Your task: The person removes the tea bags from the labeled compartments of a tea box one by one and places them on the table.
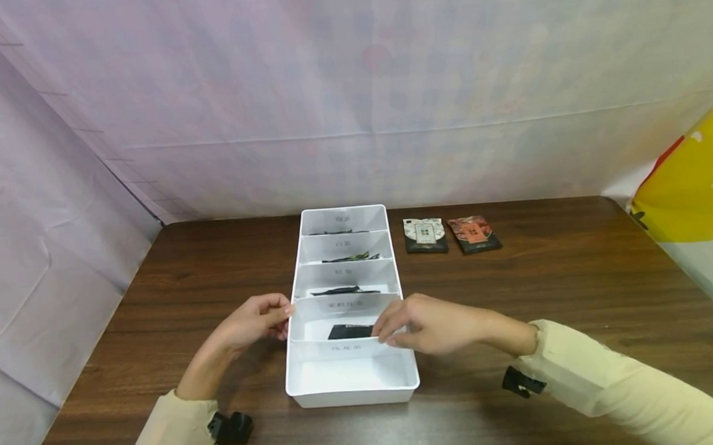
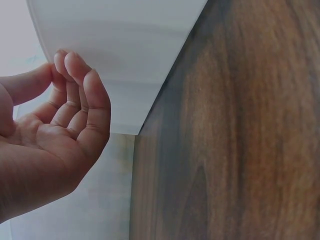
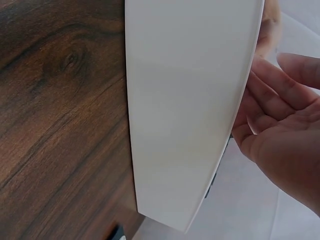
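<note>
A long white divided box (image 1: 353, 397) stands on the table, its compartments labelled in dark characters. At the box's left rim, my left hand (image 1: 256, 323) pinches the edge between thumb and fingers; the left wrist view shows this hand (image 2: 70, 117) against the outer wall. My right hand (image 1: 427, 321) reaches over the right rim into the second compartment from the front, fingertips at the right end of a black packet (image 1: 345, 331) lying there. In the right wrist view the thumb of that hand (image 3: 285, 112) stands apart from the fingers; the fingertips are hidden behind the wall.
Dark packets (image 1: 338, 290) and green-black packets (image 1: 352, 257) lie in compartments farther back. Right of the box are a white-and-black packet (image 1: 425, 236) and a red-and-black packet (image 1: 475, 234). A pale curtain (image 1: 353, 118) hangs behind the brown table (image 1: 541, 275).
</note>
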`<state>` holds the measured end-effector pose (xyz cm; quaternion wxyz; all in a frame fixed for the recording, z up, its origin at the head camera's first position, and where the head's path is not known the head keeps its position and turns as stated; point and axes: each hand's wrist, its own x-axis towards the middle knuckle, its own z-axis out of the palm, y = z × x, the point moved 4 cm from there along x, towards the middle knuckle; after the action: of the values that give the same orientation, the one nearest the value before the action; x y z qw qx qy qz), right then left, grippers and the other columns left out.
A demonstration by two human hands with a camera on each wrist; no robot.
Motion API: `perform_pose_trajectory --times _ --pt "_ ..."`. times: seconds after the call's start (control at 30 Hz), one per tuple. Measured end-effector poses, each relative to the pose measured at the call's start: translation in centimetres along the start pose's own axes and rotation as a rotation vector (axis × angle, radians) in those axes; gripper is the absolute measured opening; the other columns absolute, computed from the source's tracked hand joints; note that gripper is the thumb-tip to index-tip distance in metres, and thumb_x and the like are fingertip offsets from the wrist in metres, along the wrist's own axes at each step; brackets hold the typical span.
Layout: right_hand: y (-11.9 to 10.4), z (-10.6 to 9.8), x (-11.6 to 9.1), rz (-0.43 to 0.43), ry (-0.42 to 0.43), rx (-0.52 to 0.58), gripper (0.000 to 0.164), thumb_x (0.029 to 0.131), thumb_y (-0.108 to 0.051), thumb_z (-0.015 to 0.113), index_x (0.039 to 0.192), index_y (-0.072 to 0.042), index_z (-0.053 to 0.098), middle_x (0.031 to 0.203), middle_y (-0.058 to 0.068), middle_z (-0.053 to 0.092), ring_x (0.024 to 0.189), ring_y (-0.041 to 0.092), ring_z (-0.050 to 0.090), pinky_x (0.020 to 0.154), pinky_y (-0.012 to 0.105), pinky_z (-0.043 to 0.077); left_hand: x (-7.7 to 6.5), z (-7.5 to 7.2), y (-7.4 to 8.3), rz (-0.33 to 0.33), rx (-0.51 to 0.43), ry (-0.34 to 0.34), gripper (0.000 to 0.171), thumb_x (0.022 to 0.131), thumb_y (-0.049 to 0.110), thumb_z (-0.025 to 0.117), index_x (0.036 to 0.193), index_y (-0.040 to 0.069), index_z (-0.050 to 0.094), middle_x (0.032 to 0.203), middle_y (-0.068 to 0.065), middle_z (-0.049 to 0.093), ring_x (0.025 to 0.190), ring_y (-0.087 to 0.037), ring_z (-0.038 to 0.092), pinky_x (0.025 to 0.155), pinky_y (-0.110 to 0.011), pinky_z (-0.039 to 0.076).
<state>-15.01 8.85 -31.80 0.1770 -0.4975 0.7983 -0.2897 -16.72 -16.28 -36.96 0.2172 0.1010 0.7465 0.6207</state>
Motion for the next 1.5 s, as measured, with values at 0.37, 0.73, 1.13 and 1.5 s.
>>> perform_pose_trajectory --times 0.37,0.73,1.13,1.5 --pt "-0.1 -1.3 -0.2 -0.019 0.104 0.106 0.017 0.088 0.000 0.054 0.099 -0.001 0.067 0.102 0.004 0.064 0.098 0.014 0.058 0.086 0.028 0.046 0.1 0.1 0.2 0.002 -0.002 -0.001 0.015 0.094 0.003 0.045 0.087 -0.010 0.049 0.069 -0.006 0.052 0.064 -0.014 0.051 0.061 -0.028 0.047" --pt "-1.3 -5.6 -1.5 0.046 0.274 0.030 0.017 0.088 0.001 0.055 0.099 -0.003 0.068 0.106 0.004 0.063 0.100 0.017 0.058 0.083 0.030 0.047 0.1 0.0 -0.1 -0.006 -0.007 0.005 0.014 0.094 0.003 0.045 0.086 -0.007 0.050 0.068 -0.004 0.052 0.063 -0.013 0.051 0.061 -0.027 0.047" --pt "-0.4 -11.4 -5.1 0.145 0.456 -0.047 0.018 0.090 -0.002 0.054 0.099 -0.006 0.070 0.104 0.004 0.064 0.090 0.007 0.058 0.068 0.021 0.047 -0.1 0.0 0.0 0.002 -0.009 -0.003 0.017 0.094 0.003 0.045 0.089 -0.012 0.048 0.069 -0.004 0.052 0.064 -0.014 0.052 0.062 -0.027 0.047" --pt "7.1 -12.8 -11.5 0.552 0.429 -0.017 0.026 0.095 -0.021 0.049 0.108 -0.007 0.066 0.109 0.012 0.063 0.087 0.005 0.060 0.072 0.028 0.049 0.1 0.0 -0.3 0.011 -0.033 -0.012 0.014 0.094 0.003 0.045 0.085 -0.007 0.050 0.068 -0.004 0.051 0.063 -0.012 0.051 0.061 -0.026 0.047"
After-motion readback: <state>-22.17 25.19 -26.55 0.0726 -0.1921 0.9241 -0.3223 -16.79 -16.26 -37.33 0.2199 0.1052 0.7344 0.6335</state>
